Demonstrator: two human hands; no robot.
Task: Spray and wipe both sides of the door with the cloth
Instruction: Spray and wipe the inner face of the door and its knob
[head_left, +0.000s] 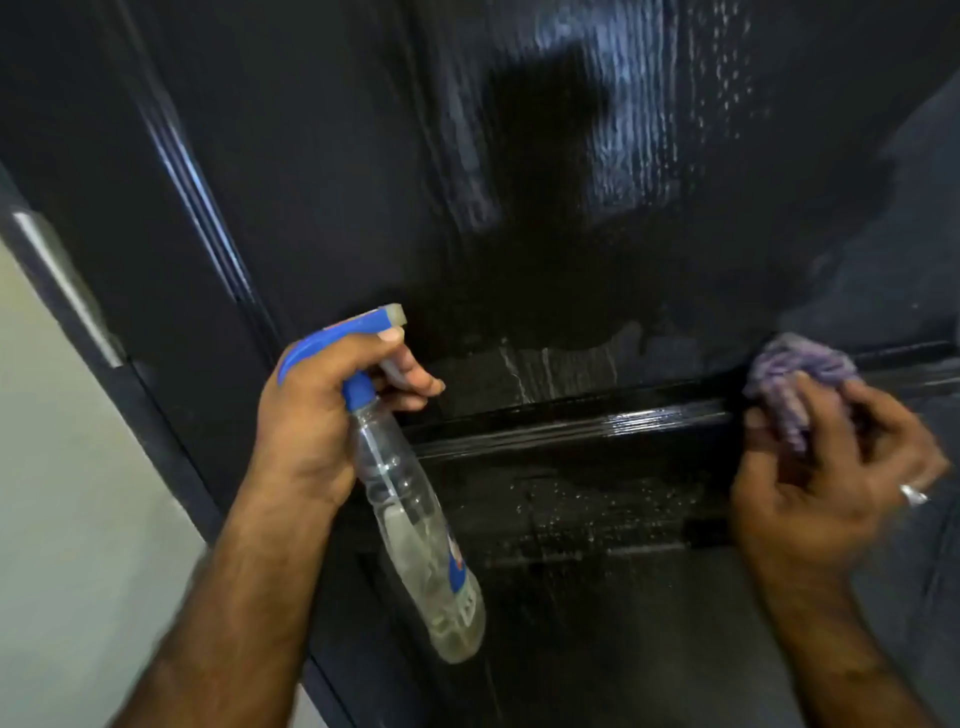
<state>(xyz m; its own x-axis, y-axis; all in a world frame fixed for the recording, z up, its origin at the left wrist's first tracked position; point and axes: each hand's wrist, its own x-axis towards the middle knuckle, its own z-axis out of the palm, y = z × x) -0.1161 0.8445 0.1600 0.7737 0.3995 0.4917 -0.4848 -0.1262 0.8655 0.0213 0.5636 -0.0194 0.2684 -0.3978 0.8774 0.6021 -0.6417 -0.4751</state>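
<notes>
Purple cloth bunched in right hand fingers at door rail; left hand curled round spray bottle, finger on trigger; best to wipe along rail, catching runs before drips reach lower panel.

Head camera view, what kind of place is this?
Probably a doorway inside a home or office: a glossy black panelled door wet with spray, its metal latch plate on the edge, and a pale wall.

Both forearms are bare, and the right hand wears what looks like a silver ring
</notes>
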